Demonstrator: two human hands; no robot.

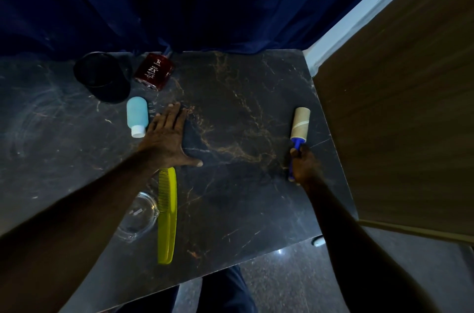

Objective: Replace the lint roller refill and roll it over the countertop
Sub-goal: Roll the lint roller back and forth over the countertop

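A lint roller [298, 130] with a blue handle and a bare brown cardboard core lies near the right edge of the dark marble countertop [243, 120]. My right hand [305, 165] is closed around the blue handle, with the core pointing away from me. My left hand [166, 138] rests flat on the countertop with fingers spread, palm down, holding nothing. No fresh refill roll is in view.
A pale blue bottle [137, 116] lies just left of my left hand. Behind it stand a black cup [102, 77] and a dark red jar [154, 71]. A yellow comb [167, 215] and a clear glass dish [137, 215] lie near the front. A wooden panel [397, 107] borders the right.
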